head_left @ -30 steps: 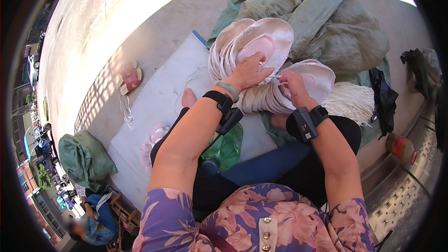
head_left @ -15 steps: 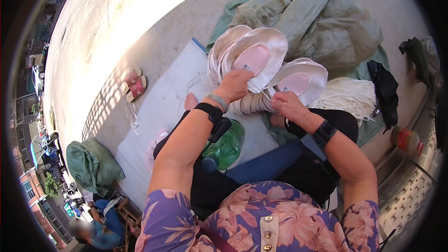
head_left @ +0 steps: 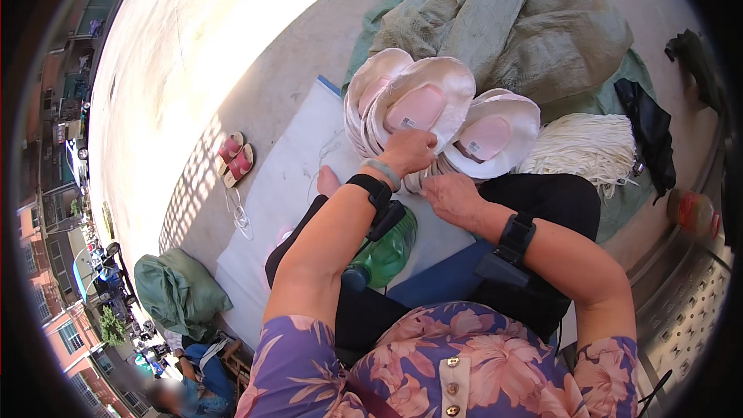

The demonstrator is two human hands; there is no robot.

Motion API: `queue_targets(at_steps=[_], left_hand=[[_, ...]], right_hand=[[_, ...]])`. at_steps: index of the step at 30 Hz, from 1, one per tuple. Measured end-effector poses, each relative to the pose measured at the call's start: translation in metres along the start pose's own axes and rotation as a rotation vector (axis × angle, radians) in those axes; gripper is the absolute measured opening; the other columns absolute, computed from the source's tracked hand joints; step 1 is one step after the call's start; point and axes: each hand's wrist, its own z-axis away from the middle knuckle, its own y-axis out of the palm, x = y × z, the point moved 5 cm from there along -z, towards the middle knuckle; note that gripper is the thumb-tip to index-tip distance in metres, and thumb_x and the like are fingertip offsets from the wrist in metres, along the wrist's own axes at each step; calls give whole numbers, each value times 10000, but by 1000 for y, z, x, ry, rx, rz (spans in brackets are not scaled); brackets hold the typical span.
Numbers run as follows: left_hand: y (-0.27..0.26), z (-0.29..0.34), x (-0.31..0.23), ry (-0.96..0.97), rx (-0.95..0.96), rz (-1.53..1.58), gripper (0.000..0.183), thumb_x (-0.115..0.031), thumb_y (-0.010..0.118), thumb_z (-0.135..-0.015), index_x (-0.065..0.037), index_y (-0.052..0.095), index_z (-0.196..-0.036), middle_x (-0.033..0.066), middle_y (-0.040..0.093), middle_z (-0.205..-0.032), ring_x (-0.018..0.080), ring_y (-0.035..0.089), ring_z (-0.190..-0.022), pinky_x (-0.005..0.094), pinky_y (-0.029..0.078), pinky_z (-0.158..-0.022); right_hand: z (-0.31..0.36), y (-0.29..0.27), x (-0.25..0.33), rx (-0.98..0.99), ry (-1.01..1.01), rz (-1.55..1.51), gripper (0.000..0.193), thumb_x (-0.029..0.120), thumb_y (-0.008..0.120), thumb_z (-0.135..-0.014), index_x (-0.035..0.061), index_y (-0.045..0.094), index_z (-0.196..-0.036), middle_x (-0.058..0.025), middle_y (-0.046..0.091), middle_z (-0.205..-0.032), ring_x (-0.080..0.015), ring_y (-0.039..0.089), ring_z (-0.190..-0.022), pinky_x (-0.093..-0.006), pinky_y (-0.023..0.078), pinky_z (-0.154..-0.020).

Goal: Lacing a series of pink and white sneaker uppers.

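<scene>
My left hand (head_left: 409, 152) is closed on the lower edge of a pale shoe-shaped fabric piece (head_left: 443, 77) with a pink insole, the top one of a stack. Another such stack (head_left: 373, 83) leans against it on the left. To the right lies a further stack of shoe-shaped pieces (head_left: 507, 122). Just below and right of my left hand, my right hand (head_left: 457, 200) has its fingers pinched together beside the stacks' lower ends. Whatever lies between those fingertips is too small to make out. A bundle of white cords (head_left: 580, 147) lies right of the stacks.
A green plastic bottle (head_left: 396, 248) stands between my legs on a white sheet (head_left: 290, 166). Large woven sacks (head_left: 503, 23) lie beyond the stacks. Red sandals (head_left: 236, 159) and a green bag (head_left: 178, 294) are at left; black cloth (head_left: 648, 139) and a jar (head_left: 691, 213) at right.
My right hand has come away from the right stack, down and left toward my left hand. My left hand has moved slightly right and down along the fabric edge. The whole view has shifted a little.
</scene>
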Motion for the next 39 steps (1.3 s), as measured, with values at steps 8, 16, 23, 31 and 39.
queue_targets(at_steps=[8, 16, 23, 31, 39], left_hand=[[25, -7, -11, 258, 66, -260, 101, -112, 535, -690, -65, 617, -725, 156, 609, -717, 332, 589, -739, 422, 461, -641], [17, -14, 34, -184, 67, 623, 199, -174, 525, -731, 2, 617, -718, 126, 608, -683, 254, 578, -638, 351, 460, -625], [1, -18, 6, -273, 377, 23, 277, -217, 551, -663, 42, 623, -731, 239, 614, -755, 356, 595, -707, 407, 454, -676], [-38, -2, -7, -353, 261, 666, 138, -130, 574, -720, -69, 511, -614, 18, 515, -614, 119, 501, -546, 251, 414, -537], [-34, -20, 9, -449, 271, 1054, 77, -143, 562, -770, -87, 516, -742, -1, 510, -651, 109, 526, -528, 225, 422, -497]], right_hand=[[2, 29, 1, -48, 102, -62, 153, 182, 528, -798, 40, 584, -807, -189, 600, -730, -369, 590, -749, -456, 454, -674], [9, 10, 0, -51, 185, -145, 135, 144, 491, -783, 52, 579, -826, -201, 596, -758, -385, 569, -793, -465, 443, -690], [13, -28, -44, -37, 392, -408, 167, 168, 502, -766, 37, 603, -784, -158, 592, -665, -307, 591, -648, -399, 457, -611], [16, -56, -55, -68, 341, -496, 177, 140, 474, -765, 12, 595, -759, -76, 523, -534, -184, 523, -445, -327, 422, -467], [14, -40, -29, 62, 149, -163, 148, 151, 494, -719, 93, 628, -746, -144, 611, -767, -344, 577, -775, -425, 461, -687]])
